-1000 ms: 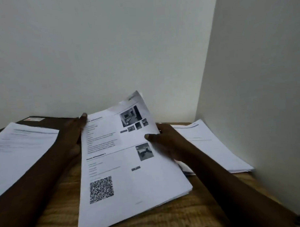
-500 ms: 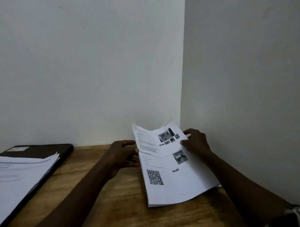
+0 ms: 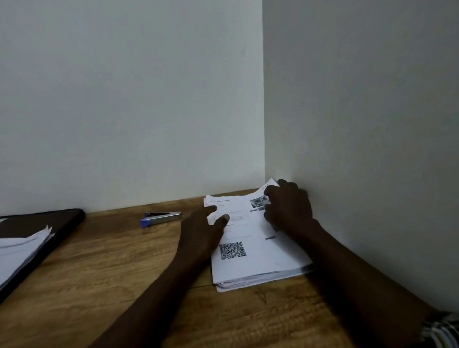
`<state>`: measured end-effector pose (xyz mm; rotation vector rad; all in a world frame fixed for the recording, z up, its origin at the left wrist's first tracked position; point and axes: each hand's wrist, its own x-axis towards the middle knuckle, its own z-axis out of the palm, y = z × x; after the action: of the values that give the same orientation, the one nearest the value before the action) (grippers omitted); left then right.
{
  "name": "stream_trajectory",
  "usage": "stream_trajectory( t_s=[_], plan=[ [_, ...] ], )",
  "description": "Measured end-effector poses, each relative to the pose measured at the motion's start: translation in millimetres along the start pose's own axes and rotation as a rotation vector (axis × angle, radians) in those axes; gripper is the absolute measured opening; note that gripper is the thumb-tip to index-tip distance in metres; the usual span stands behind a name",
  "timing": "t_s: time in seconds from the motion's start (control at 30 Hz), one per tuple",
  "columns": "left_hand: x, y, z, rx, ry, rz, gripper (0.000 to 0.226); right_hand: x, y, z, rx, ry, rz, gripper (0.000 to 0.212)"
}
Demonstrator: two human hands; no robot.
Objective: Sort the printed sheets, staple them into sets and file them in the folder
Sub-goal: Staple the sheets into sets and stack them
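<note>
You are sorting: left hand [image 3: 207,228] pressing flat on the paper stack [image 3: 252,251], right hand [image 3: 288,208] gripping its corner. The stapler [image 3: 161,218] is lying untouched; filing is waiting.

The stack's [image 3: 254,253] print is too blurred to read. The right hand [image 3: 289,210] covers its 1 o'clock corner and part of a photo; whether its fingers [image 3: 272,192] pinch or press is hidden. At 9 o'clock the folder [image 3: 56,225] and its sheets [image 3: 15,254] run off the edge. The sleeve [image 3: 447,333] at 5 o'clock is cut off.
</note>
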<state>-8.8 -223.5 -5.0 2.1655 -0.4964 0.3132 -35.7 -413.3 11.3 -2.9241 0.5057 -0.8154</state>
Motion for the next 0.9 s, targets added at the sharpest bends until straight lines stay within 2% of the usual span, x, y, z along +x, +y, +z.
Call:
stream_trajectory(
  t_s=[0.13, 0.33, 0.5, 0.7, 0.9],
  plan=[
    [-5.5, -5.4, 3.7, 0.069, -0.088, -0.023, 0.051, -1.4, 3.7, 2.3, 0.041, -0.066, 0.02, 0.029],
    [-9.0, -8.8, -1.5, 0.079, -0.101, -0.01, 0.053, -3.0, 9.3, 15.3, 0.17, -0.257, 0.035, 0.063],
    [-11.1, -7.7, -1.8, 0.079, -0.109, 0.009, 0.049, -6.0, 12.6, 22.5, 0.2, -0.274, 0.007, 0.073],
    [-11.1, -9.0, -5.6, 0.036, -0.047, -0.01, 0.038, -4.5, 15.4, 24.8, 0.195, -0.312, -0.014, 0.074],
    [-10.9, -9.0, -3.9, 0.022, -0.024, -0.02, 0.032, -7.3, 12.3, 19.4, 0.206, -0.25, -0.027, 0.061]
  ],
)
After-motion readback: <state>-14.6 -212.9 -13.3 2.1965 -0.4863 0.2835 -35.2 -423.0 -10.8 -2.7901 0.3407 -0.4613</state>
